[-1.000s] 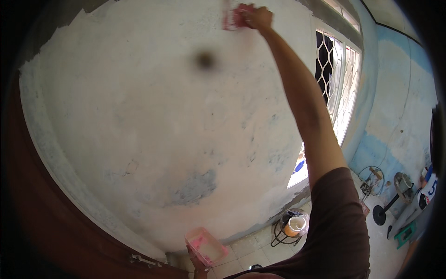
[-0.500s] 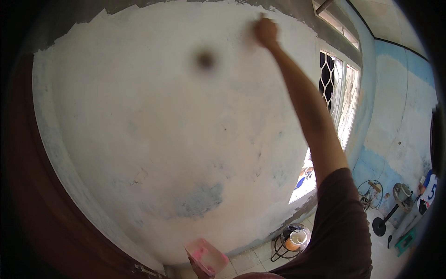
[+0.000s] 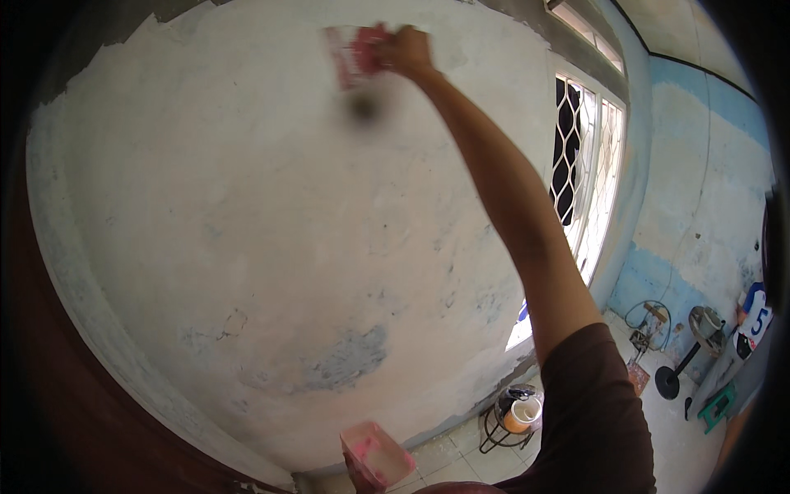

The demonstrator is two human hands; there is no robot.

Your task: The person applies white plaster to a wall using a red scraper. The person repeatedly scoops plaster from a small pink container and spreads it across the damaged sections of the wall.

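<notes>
High on the wall, my right hand (image 3: 409,53) grips a red putty scraper (image 3: 349,56), its wide blade against or just off the whitish surface; motion blurs both. The plastered wall (image 3: 239,189) has patchy pale filler, with a bare bluish-grey patch (image 3: 350,358) low in the middle. Down at the lower edge, my left hand (image 3: 356,471) holds a pink plastic tub (image 3: 401,454) by its left side. Pale paste and pink smears show inside it. Most of the left hand's fingers are hidden behind the tub.
A grilled window (image 3: 586,156) is right of my raised arm. By the wall's foot, a black metal stand (image 3: 492,428) bears an orange-and-white bucket (image 3: 522,414). Farther right are a standing fan (image 3: 699,337), a green stool (image 3: 718,407) and another person (image 3: 750,325). Brown woodwork (image 3: 62,354) borders the left.
My right hand has swept left along the upper wall, and the scraper now shows clearly. The tub remains in my left hand; the view has shifted slightly.
</notes>
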